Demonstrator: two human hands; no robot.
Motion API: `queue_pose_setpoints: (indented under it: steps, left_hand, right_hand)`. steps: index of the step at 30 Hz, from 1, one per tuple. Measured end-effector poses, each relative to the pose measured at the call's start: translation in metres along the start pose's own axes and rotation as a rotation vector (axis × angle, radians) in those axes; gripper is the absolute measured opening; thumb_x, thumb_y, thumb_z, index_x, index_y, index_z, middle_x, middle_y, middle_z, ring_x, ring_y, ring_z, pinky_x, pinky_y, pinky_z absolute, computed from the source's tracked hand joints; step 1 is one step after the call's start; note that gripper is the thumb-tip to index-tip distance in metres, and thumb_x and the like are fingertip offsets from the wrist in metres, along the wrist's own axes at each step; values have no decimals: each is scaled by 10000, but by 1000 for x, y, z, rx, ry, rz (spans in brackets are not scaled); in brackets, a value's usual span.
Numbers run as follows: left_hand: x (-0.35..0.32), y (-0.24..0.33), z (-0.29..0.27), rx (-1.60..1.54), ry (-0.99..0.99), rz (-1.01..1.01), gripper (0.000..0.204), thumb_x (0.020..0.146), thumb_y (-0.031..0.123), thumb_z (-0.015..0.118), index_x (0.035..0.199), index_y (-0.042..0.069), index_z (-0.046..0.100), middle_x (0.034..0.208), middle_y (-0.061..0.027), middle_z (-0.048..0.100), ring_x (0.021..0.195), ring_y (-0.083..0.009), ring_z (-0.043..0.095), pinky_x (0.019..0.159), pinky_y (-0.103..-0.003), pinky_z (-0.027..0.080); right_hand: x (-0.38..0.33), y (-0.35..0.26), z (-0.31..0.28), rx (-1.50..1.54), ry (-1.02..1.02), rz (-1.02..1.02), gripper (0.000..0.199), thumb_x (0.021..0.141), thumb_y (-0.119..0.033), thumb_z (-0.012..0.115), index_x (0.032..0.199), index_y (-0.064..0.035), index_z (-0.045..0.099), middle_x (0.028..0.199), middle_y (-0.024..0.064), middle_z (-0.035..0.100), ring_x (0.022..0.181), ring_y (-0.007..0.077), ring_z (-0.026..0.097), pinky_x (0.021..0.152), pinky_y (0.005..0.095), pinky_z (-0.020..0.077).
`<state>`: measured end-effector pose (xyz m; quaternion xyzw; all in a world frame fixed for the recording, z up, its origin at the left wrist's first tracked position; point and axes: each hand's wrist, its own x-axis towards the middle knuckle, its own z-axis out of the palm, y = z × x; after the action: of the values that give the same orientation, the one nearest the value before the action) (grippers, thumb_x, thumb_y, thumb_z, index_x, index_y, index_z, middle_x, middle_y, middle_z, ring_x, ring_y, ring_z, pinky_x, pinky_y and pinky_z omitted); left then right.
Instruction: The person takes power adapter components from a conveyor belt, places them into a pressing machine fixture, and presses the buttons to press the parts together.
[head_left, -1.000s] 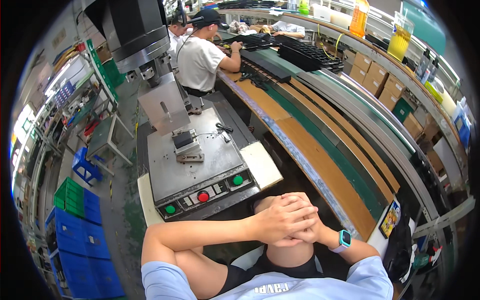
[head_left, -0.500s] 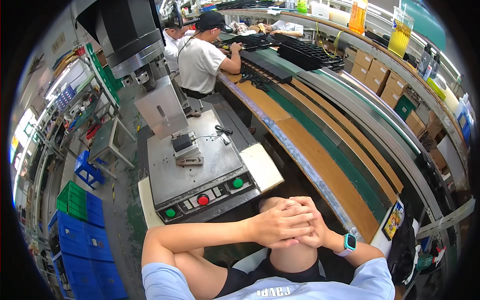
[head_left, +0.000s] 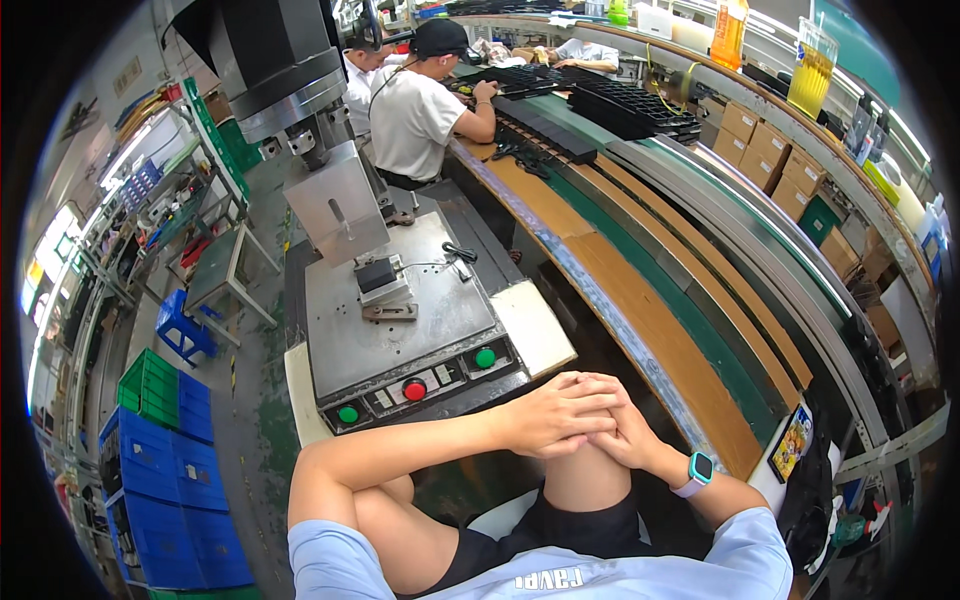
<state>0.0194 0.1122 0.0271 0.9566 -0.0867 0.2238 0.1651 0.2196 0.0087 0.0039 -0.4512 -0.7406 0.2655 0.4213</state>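
Note:
My left hand point(head_left: 558, 416) and my right hand point(head_left: 627, 430) are clasped together on top of my raised knee point(head_left: 590, 482). Their fingers are folded over one another, and some are hidden by the overlap. Neither hand shows any tool or part. A watch point(head_left: 701, 468) with a pale strap is on my right wrist. Beyond my hands stands a press machine point(head_left: 395, 345) with a red button point(head_left: 414, 389) and two green buttons point(head_left: 485, 357) on its front panel. A small black block point(head_left: 377, 273) sits in the metal fixture point(head_left: 388, 292) beneath the press head point(head_left: 338, 205).
A long bench point(head_left: 640, 330) with brown boards and green strips runs along the right, bearing black trays point(head_left: 635, 108) at its far end. Another person point(head_left: 415, 120) in a black cap works there. Blue bins point(head_left: 165, 470) and a blue stool point(head_left: 183, 325) stand left. A phone point(head_left: 792, 443) lies at right.
My hands stay clasped on the knee, with the fingers shifted slightly. The view has tilted a little, so the press and bench appear slightly further right.

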Motion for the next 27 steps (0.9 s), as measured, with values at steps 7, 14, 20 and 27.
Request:
queue_pose_setpoints:
  steps: [7, 14, 20, 27]
  left_hand:
    - [4, -7, 3, -86, -2, -14, 445, 882, 215, 592, 1307, 83, 613, 1561, -153, 432, 1483, -354, 343, 1150, -542, 302]
    - [2, -10, 4, -100, -30, -30, 456, 876, 209, 584, 1312, 84, 616, 1560, -151, 435, 1489, -352, 334, 1148, -542, 300]
    - [3, -9, 3, -138, -35, -59, 443, 876, 216, 578, 1298, 89, 621, 1554, -145, 434, 1492, -352, 329, 1144, -552, 298]
    - [3, -9, 3, -163, -57, -97, 422, 876, 225, 574, 1275, 100, 627, 1549, -141, 430, 1497, -349, 321, 1149, -562, 287]
  right_hand:
    - [-1, 12, -5, -4, -52, 6, 652, 872, -240, 705, 1433, -5, 470, 1452, 217, 456, 1358, 395, 461, 1140, 471, 379]
    - [-1, 10, -2, 23, -47, 34, 643, 874, -238, 702, 1430, -6, 476, 1452, 215, 455, 1356, 397, 457, 1142, 473, 374]
    - [0, 7, -4, 23, -55, 32, 623, 869, -217, 693, 1422, -18, 488, 1438, 205, 464, 1354, 395, 455, 1144, 479, 370]
    - [0, 10, -2, 10, -53, 18, 615, 868, -220, 687, 1415, -18, 493, 1428, 205, 471, 1350, 398, 457, 1145, 485, 368]
